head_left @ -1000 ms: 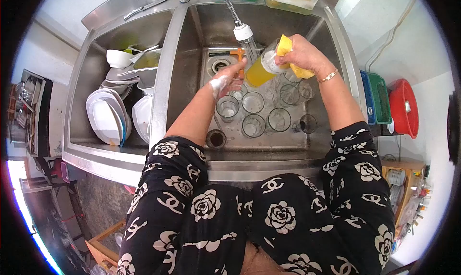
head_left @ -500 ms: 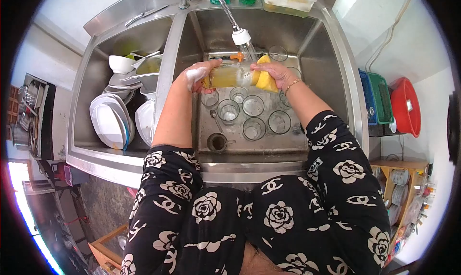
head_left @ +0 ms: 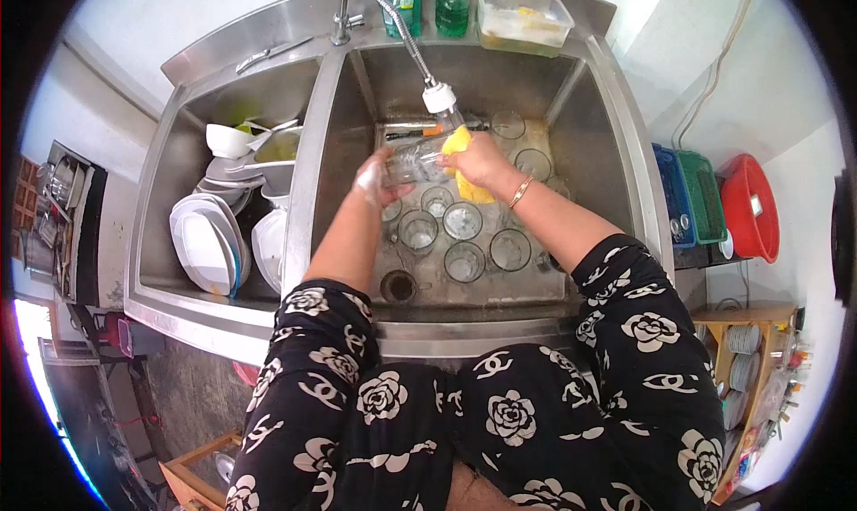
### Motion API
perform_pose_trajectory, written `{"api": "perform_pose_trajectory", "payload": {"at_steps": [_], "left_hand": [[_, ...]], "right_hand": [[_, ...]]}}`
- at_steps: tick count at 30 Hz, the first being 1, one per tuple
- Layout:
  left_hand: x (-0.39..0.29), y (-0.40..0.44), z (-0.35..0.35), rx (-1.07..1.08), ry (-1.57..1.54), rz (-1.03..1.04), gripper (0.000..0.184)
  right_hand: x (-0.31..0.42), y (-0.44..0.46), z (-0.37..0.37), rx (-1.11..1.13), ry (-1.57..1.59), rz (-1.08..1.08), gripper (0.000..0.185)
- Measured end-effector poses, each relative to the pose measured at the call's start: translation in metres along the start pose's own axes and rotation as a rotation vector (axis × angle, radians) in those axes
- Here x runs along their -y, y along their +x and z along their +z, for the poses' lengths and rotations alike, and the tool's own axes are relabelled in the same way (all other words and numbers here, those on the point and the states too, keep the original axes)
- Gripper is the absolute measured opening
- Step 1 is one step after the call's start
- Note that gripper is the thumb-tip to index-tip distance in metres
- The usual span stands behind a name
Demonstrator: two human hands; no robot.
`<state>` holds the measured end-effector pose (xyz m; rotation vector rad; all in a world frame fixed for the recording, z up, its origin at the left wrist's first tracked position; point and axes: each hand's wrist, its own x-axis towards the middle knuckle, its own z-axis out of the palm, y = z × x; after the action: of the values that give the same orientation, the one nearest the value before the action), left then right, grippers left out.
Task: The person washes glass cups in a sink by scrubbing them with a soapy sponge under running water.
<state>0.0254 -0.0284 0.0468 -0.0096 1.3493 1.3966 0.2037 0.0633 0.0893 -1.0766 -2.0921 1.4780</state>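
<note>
Over the right sink basin [head_left: 571,279], my left hand [head_left: 378,179] grips the base end of a clear drinking glass [head_left: 412,164], which lies on its side. White suds cling to that hand near the wrist. My right hand [head_left: 486,166] is closed on a yellow cleaning cloth [head_left: 462,174] at the other end of the glass; its fingertips touch the glass. Just above hangs the white faucet head [head_left: 438,98] on a flexible metal hose. Several glasses [head_left: 463,221] stand on the basin floor below, with a mug [head_left: 398,286] near the front.
White plates [head_left: 203,243], a white bowl [head_left: 228,141] and utensils fill the left basin. A knife [head_left: 268,56] lies on the back ledge. Behind the right basin stand a green bottle [head_left: 453,7] and a plastic tub [head_left: 525,18]. Baskets [head_left: 701,194] and a red basin [head_left: 750,207] are at right.
The glass has gone from looking yellowish and soapy to clear. Both hands have moved slightly down in view, and the cloth has turned at the glass's right end.
</note>
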Motion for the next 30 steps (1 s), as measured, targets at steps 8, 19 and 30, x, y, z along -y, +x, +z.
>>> {"api": "perform_pose_trajectory", "payload": {"at_steps": [8, 19, 30], "left_hand": [[0.035, 0.029, 0.062, 0.204, -0.283, -0.136, 0.044], [0.055, 0.059, 0.079, 0.214, -0.585, -0.367, 0.047], [0.064, 0.071, 0.077, 0.200, -0.610, -0.413, 0.062]], "right_hand": [[0.060, -0.011, -0.011, 0.132, -0.965, -0.133, 0.026], [0.133, -0.004, -0.135, -0.078, -0.580, -0.212, 0.058], [0.138, 0.162, -0.197, -0.432, -1.380, -0.368, 0.021]]}}
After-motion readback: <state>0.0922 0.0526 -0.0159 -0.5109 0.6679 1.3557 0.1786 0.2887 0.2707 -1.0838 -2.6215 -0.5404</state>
